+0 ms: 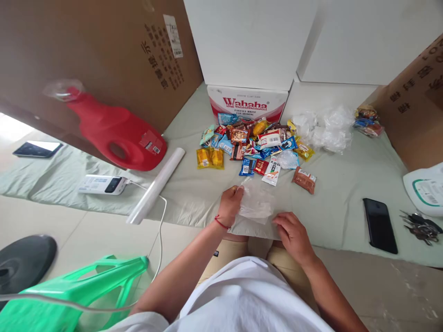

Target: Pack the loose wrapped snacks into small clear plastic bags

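Observation:
A thin clear plastic bag (256, 203) hangs from my left hand (231, 205), whose fingers are pinched on its left edge at the front of the cloth-covered table. My right hand (291, 234) is just right of the bag, fingers stretched out and holding nothing; whether a fingertip touches the plastic I cannot tell. Beyond the bag lies a heap of small wrapped snacks (238, 134). Nearest the hands are a white snack packet (272, 171), a blue packet (247, 167) and a brown packet (304, 180).
Crumpled clear bags (332, 129) lie right of the heap, before a Wahaha carton (247, 102). Leftward are a red jug (121, 129), a plastic film roll (156, 185) and a white power bank (102, 184) with a cable. A black phone (380, 225) and keys (422, 228) lie right.

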A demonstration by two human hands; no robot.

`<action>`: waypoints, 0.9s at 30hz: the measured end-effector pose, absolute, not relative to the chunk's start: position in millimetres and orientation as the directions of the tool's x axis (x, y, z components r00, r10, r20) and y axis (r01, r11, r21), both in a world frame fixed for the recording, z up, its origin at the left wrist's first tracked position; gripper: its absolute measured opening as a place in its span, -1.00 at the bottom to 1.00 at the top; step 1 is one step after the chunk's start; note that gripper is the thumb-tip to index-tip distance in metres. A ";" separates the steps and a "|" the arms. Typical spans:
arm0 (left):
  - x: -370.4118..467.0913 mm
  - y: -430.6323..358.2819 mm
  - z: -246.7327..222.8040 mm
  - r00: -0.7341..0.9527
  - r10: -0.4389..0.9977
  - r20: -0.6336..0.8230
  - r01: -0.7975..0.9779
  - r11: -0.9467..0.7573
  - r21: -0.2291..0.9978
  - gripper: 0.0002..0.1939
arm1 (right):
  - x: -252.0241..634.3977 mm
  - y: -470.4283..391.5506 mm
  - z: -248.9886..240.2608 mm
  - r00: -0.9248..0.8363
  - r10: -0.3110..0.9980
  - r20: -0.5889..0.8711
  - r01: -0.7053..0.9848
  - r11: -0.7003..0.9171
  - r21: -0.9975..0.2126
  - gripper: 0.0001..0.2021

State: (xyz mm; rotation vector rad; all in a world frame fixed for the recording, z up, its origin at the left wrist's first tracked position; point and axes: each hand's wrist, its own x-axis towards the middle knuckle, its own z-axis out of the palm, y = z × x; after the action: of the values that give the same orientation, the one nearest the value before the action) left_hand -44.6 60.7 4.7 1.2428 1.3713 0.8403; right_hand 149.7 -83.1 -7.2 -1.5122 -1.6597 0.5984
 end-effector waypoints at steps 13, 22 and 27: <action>-42.9 36.8 7.3 -0.019 0.989 -0.143 0.074 0.145 0.987 -0.65 | 135.6 -56.1 18.1 0.370 0.878 -0.303 -0.258 -0.216 -0.942 -0.46; -53.4 25.7 -0.4 -0.160 0.987 -0.032 0.281 0.077 0.957 -0.54 | 125.7 -45.6 2.0 0.499 0.866 -0.001 0.195 -0.114 -0.974 -0.73; -45.6 7.3 22.3 0.245 0.960 -0.137 0.095 0.117 0.989 -0.75 | 115.4 -47.7 7.4 0.334 0.901 0.278 0.632 0.005 -0.775 -0.74</action>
State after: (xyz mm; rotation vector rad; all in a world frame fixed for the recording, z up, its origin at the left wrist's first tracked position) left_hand -45.6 7.3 22.3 1.2810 1.1342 0.8903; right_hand 115.4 -47.7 7.4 -1.7109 -1.3828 0.3805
